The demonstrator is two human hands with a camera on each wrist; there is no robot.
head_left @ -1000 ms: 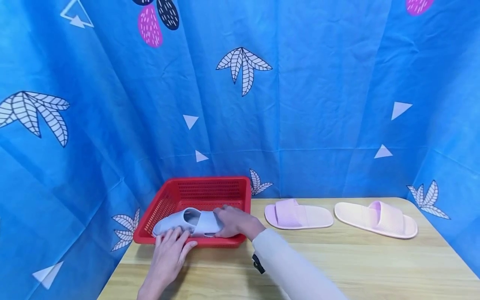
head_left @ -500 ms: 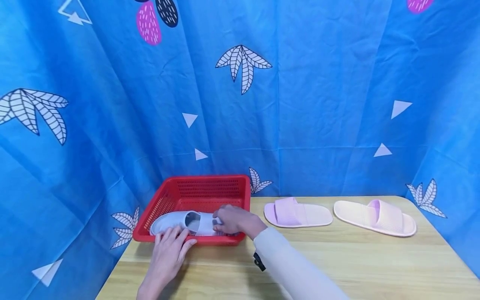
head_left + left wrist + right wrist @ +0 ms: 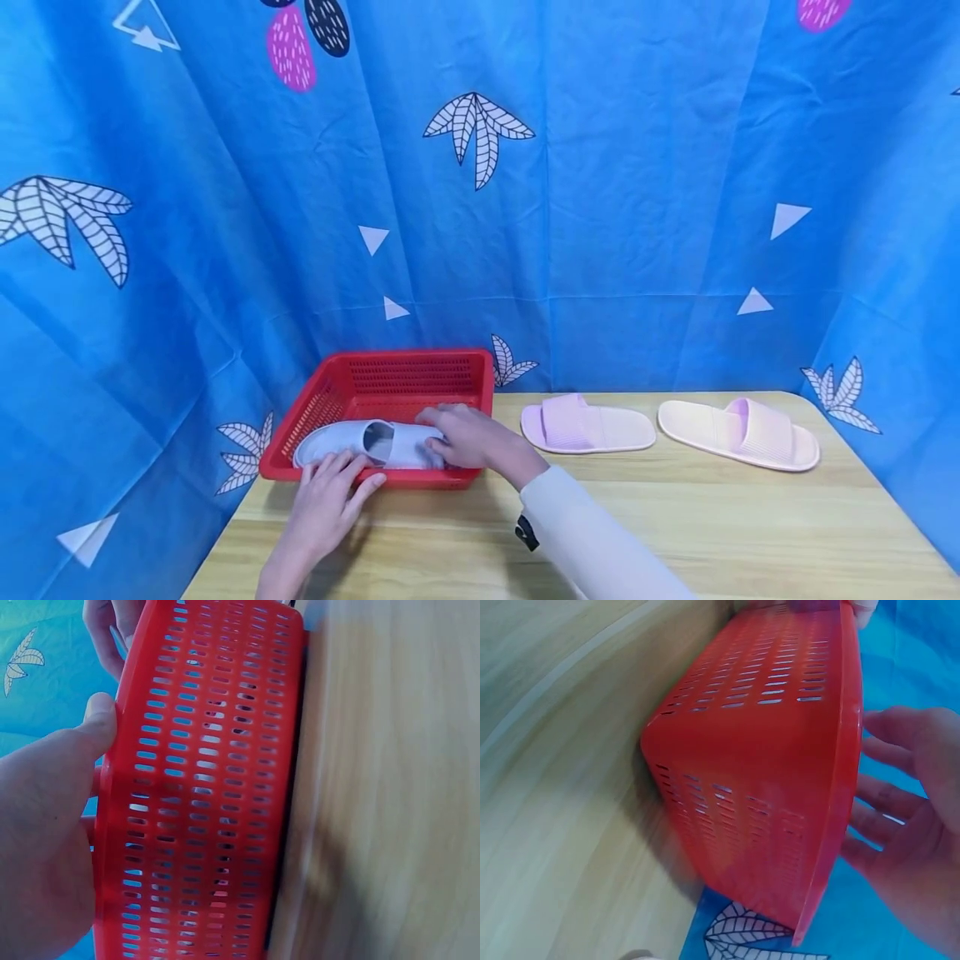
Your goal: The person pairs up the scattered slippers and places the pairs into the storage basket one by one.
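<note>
A pale grey-blue slipper (image 3: 341,439) lies along the front of the red plastic basket (image 3: 420,358). My left hand (image 3: 322,504) holds the basket's front rim. Its fingertips reach inside beside the slipper's toe, and its thumb rests against the outer edge in the left wrist view. Over the slipper's heel end, my right hand (image 3: 467,437) reaches past the basket's right rim. The right wrist view shows its fingers loosely spread above the rim; their tips are hidden inside, so contact with the slipper cannot be told.
On the wooden table (image 3: 637,517), a lilac slipper (image 3: 588,425) lies right of the basket. A cream-pink slipper (image 3: 738,435) is farther right. A blue patterned curtain (image 3: 622,208) hangs behind and at both sides.
The slipper has settled lower and slightly left in the basket. My right hand's curled fingers have loosened from its heel end. My left hand stays at the rim.
</note>
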